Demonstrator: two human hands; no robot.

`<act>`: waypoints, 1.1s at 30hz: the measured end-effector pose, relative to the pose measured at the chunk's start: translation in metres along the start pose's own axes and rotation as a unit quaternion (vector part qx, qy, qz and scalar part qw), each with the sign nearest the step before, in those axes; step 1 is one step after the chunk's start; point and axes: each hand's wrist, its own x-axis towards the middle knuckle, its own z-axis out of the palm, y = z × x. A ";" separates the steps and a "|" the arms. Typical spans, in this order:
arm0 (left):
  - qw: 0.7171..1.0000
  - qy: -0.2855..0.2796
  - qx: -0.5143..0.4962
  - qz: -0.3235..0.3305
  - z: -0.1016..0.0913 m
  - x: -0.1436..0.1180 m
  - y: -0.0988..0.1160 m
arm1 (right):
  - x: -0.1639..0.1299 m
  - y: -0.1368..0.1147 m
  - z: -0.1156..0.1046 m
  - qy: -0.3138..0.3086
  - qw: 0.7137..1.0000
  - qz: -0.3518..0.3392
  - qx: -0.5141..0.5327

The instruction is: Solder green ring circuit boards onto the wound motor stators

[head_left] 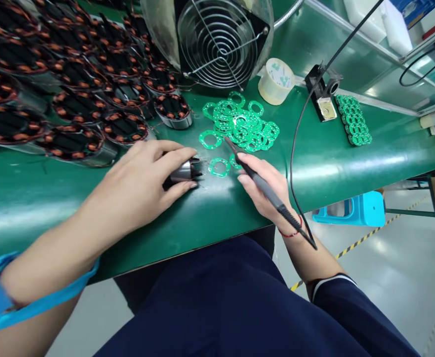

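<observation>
Metal stator [183, 172] pinched under left hand [139, 181] | right hand [265, 191] grips soldering iron [262, 184] beside it

Left hand [143, 173] lies palm down, fingers curled in a closed grip. Right hand [264, 186], wrist bent, pinches in a pen-like grip just right of it.

Green bench [351, 163]; ring boards [241, 124], stators [72, 89].

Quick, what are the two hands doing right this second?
Left hand: closed around a small metal motor stator lying on the green table.
Right hand: closed around a black soldering iron, tip near a green ring board.
</observation>
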 end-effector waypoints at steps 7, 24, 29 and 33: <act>0.995 0.038 -0.040 -0.078 -0.001 -0.003 0.014 | -0.037 -0.012 0.010 0.124 0.970 0.154 0.142; 0.998 0.055 0.018 -0.035 0.003 0.001 0.026 | -0.031 -0.013 0.012 0.084 0.895 0.283 0.334; 0.997 0.060 0.022 -0.053 0.005 0.001 0.027 | -0.030 -0.013 0.013 0.091 0.890 0.295 0.336; 0.997 0.051 0.028 -0.059 0.006 0.002 0.028 | -0.029 -0.014 0.013 0.089 0.888 0.298 0.339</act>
